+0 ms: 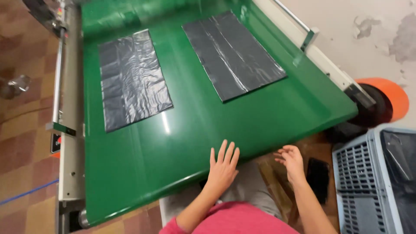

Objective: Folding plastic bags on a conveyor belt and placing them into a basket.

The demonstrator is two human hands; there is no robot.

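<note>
While both my hands are empty, fingers spread, left hand (223, 167) rests at the belt's (195, 130) near edge and right hand (291, 161) hovers just off it; two black bags (132, 78) (232, 54) lie flat farther up, neither picked up yet.

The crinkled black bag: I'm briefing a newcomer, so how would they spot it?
Find the wide green conveyor belt; two flat black plastic bags lie on it. The crinkled black bag is the one nearer the grey side rail, wrinkled all over, while the smoother black bag shows long lengthwise folds.
</note>
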